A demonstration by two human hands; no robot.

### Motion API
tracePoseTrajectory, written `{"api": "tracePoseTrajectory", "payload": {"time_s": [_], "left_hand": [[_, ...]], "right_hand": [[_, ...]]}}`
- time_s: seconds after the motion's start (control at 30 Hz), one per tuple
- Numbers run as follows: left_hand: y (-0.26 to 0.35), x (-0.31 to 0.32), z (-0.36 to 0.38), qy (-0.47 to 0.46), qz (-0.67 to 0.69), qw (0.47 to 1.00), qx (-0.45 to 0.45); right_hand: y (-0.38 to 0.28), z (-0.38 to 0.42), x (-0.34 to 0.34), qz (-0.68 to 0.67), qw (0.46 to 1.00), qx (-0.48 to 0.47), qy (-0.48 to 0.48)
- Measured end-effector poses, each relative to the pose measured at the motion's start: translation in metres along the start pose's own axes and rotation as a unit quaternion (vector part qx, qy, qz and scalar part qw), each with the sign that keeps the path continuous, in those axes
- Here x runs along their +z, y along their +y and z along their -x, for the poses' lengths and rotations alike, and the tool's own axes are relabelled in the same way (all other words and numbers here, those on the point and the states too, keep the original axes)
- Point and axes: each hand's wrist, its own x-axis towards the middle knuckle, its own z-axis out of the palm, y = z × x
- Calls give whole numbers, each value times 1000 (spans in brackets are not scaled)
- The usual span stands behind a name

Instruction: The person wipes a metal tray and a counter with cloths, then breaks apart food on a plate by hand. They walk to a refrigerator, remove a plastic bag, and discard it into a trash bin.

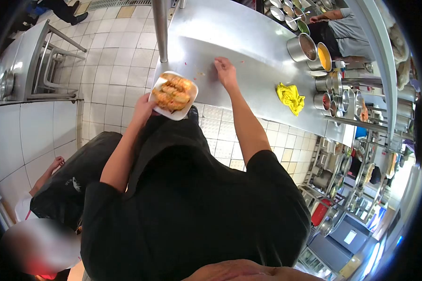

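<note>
My left hand (pixel 144 110) grips the near left edge of a white square plate (pixel 176 115). Several pieces of golden-brown food (pixel 173 92) with an orange-red tint lie on it. The plate is held beside the end of the steel counter (pixel 262 77), close to a metal post. Over the counter, my right hand (pixel 225 71) has its fingers curled in; whether anything is inside them is hidden. Small crumbs (pixel 200 73) dot the counter between the plate and that hand. A crumpled yellow cloth (pixel 290 97) lies on the counter farther right.
An upright metal post (pixel 160 30) rises at the counter's left end. Steel pots (pixel 301 48), one with yellow contents (pixel 323 56), line the far side. A person in grey (pixel 351 35) stands beyond them. Another person's hand (pixel 57 163) and a black bag (pixel 75 182) are at lower left.
</note>
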Motion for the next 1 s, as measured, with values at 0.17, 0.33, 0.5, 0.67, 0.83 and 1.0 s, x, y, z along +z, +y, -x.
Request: {"api": "tracePoseTrajectory", "payload": {"time_s": [0.17,0.33,0.5,0.67,0.83,1.0], "left_hand": [[-35,-46,48,26,-49,998,-40],[-103,-51,44,-4,-5,997,-80],[-147,-26,5,-49,41,992,-112],[-151,-14,-22,-82,34,991,-104],[-146,-33,-26,-108,71,987,-91],[-136,-85,-13,-81,6,993,-81]], "right_hand": [[8,-21,41,33,994,-96,-38],[0,-12,66,118,950,-265,-118],[-14,33,77,134,915,-326,-195],[-46,129,95,18,930,-262,-256],[-67,156,98,-149,981,-43,-117],[-53,124,74,-65,995,0,80]]}}
